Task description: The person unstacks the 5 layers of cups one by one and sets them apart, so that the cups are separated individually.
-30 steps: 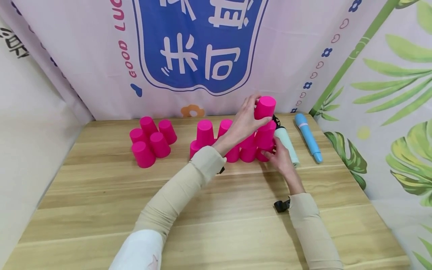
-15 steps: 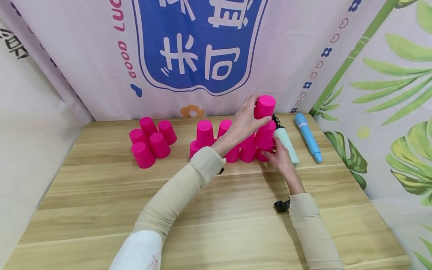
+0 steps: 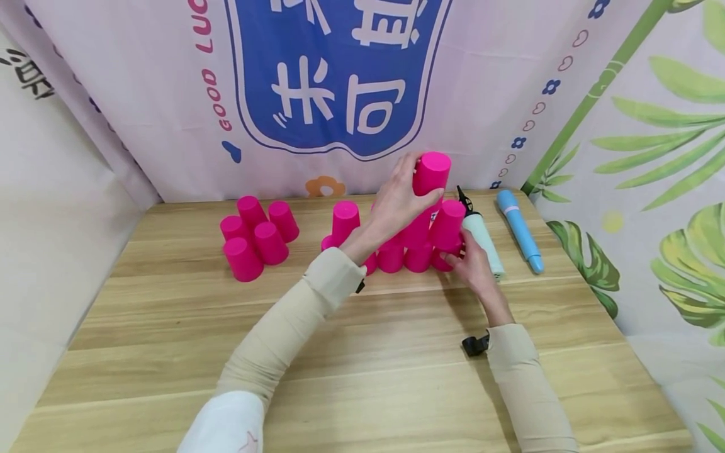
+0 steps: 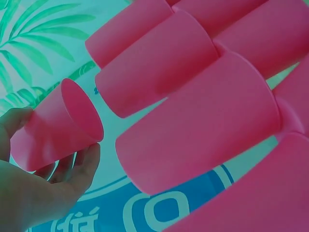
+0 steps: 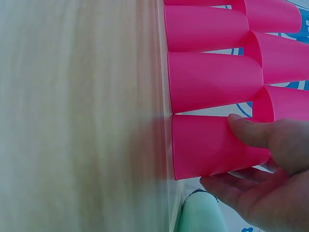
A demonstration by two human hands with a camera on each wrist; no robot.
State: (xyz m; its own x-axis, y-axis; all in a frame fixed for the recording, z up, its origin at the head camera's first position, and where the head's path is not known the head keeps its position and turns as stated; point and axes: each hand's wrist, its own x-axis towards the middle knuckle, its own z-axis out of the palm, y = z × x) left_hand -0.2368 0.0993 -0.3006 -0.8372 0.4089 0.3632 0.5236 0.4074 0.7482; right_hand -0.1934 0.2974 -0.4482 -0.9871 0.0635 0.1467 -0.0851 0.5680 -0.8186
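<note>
My left hand [image 3: 398, 200] grips a pink plastic cup [image 3: 435, 173], upside down, above the upper row of stacked pink cups. In the left wrist view, the held cup [image 4: 53, 128] is apart from that row, its mouth towards the stack, with thumb and fingers on opposite sides. My right hand [image 3: 473, 261] holds the rightmost cup of the bottom row [image 5: 212, 145], which stands mouth down on the table. Over it sits the upper row's end cup [image 3: 449, 223]. The left hand and forearm hide part of the stack in the head view.
Several pink cups [image 3: 270, 242] stand mouth down in a cluster on the left of the wooden table [image 3: 362, 371]. Right of the stack lie a pale green cylindrical object [image 3: 483, 242] with a black end and a blue pen-like object [image 3: 520, 231]. A printed cloth [image 3: 481, 94] hangs behind.
My left hand has carried its cup a little left and slightly up, from over the upper row's end cup. The right hand stays on the bottom cup.
</note>
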